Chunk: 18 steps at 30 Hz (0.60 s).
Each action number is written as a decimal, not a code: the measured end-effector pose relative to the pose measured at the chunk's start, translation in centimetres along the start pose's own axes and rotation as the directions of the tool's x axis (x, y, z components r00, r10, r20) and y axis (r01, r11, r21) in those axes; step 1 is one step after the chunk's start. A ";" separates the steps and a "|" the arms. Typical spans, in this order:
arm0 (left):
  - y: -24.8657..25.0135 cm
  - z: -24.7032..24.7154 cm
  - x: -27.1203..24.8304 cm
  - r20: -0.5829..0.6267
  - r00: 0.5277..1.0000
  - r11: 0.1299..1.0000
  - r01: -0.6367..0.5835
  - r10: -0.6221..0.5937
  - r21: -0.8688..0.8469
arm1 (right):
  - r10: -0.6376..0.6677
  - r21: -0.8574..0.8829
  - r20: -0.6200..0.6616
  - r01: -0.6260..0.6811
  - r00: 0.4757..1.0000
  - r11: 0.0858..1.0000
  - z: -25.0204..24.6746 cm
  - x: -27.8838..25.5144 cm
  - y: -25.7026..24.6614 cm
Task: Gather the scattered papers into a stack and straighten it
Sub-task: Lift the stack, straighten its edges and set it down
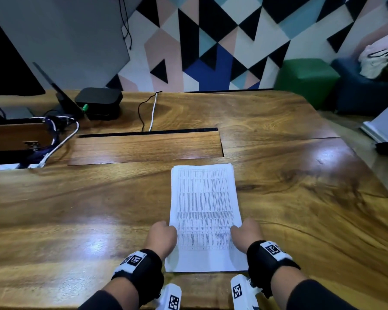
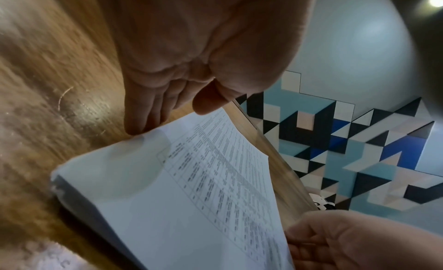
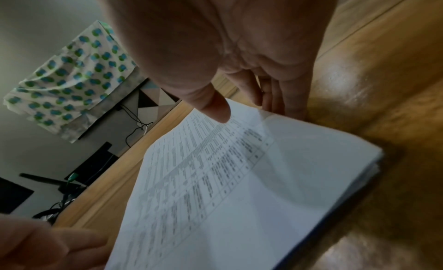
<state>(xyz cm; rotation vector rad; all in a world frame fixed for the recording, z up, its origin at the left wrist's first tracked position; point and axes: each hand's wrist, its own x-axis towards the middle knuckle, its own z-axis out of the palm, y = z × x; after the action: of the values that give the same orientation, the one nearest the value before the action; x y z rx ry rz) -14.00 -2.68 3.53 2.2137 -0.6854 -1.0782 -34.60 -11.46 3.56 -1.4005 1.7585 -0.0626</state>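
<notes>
A stack of white printed sheets (image 1: 203, 209) lies lengthwise on the wooden table (image 1: 76, 209), its edges nearly flush. My left hand (image 1: 162, 236) holds the stack's left edge near the front, and my right hand (image 1: 246, 231) holds the right edge opposite. In the left wrist view the left hand (image 2: 191, 46) has its thumb over the sheets (image 2: 191, 198) and its fingers down at the edge. In the right wrist view the right hand (image 3: 227, 37) has its thumb on the top sheet (image 3: 227, 188) and its fingers along the side. The stack's near corners look slightly raised.
A closed wooden flap (image 1: 143, 146) is set into the table just beyond the stack. A black box (image 1: 99, 102) and tangled cables (image 1: 54, 135) sit at the back left. A green stool (image 1: 307, 74) stands past the table's right corner.
</notes>
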 end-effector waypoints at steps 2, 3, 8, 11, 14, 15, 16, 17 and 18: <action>0.0 0.1 -0.3 -0.008 1.000 1.000 0.003 -0.003 0.022 | 0.009 0.012 0.027 -0.010 1.000 1.000 0.6 0.0 0.2; 0.2 0.1 -0.5 -0.016 1.000 1.000 0.007 -0.007 0.031 | 0.012 0.012 0.038 -0.013 0.999 1.000 0.8 0.1 0.3; 1.6 -0.8 0.1 0.008 1.000 0.999 -0.004 0.004 0.050 | -0.022 0.012 -0.012 0.022 1.000 1.000 -0.7 0.6 -0.8; 3.4 -1.2 2.3 -0.005 0.999 0.999 -0.054 0.054 0.003 | -0.084 0.072 -0.071 0.089 0.994 0.993 -1.9 2.0 -2.6; 4.5 -1.6 4.7 0.015 1.000 0.997 0.009 -0.008 -0.075 | -0.134 0.145 -0.038 0.139 0.990 0.980 -3.0 2.7 -4.4; 4.8 -1.6 5.2 0.022 0.999 0.996 0.030 -0.028 -0.083 | -0.127 0.154 -0.037 0.131 0.991 0.979 -3.2 3.1 -4.7; 4.7 -1.4 5.8 0.026 0.999 0.995 0.045 -0.043 -0.089 | -0.135 0.146 -0.040 0.139 0.990 0.979 -3.2 3.3 -4.9; 4.8 -1.3 6.1 0.024 0.998 0.995 0.055 -0.053 -0.088 | -0.136 0.131 -0.031 0.139 0.990 0.982 -3.0 3.8 -4.9; 4.7 -1.2 6.3 0.019 0.998 0.994 0.064 -0.062 -0.091 | -0.147 0.134 -0.033 0.150 0.989 0.980 -2.8 4.0 -4.9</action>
<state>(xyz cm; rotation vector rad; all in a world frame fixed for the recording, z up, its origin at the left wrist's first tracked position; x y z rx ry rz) -10.51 -9.84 4.11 2.1633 -0.5644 -1.1367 -32.62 -17.82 5.54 -1.4336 1.6332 -0.2751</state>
